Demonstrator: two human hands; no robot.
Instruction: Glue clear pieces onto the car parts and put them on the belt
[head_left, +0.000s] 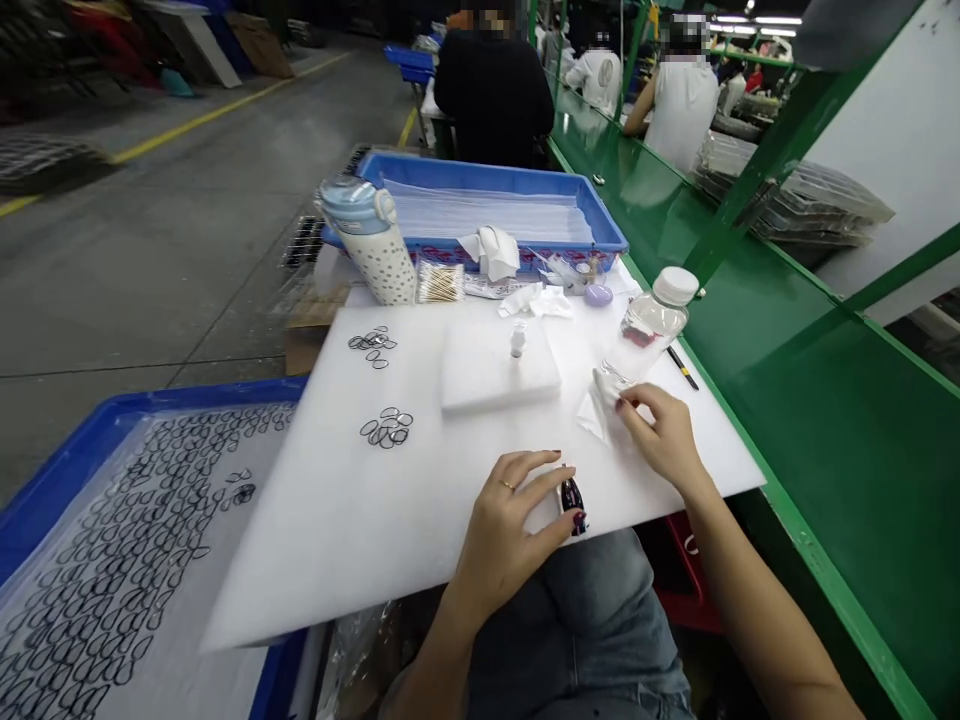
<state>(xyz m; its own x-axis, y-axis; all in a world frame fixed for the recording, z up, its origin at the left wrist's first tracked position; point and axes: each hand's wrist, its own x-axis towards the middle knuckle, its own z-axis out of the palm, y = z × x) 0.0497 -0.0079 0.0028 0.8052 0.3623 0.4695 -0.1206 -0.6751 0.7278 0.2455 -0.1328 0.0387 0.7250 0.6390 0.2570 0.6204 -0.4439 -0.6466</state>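
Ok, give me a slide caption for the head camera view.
Over a white foam board, the left hand holds a glossy dark piece while the right hand pinches a white tissue.

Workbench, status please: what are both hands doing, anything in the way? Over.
Left hand: holding dark glossy piece. Right hand: pinching white tissue. Clear bottle close beyond tissue, possibly obstructing.

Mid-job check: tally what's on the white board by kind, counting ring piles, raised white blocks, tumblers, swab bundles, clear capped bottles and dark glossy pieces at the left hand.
Ring piles: 2
Raised white block: 1
Tumbler: 1
Swab bundle: 1
Clear capped bottle: 1
Dark glossy piece at the left hand: 1
Total: 7
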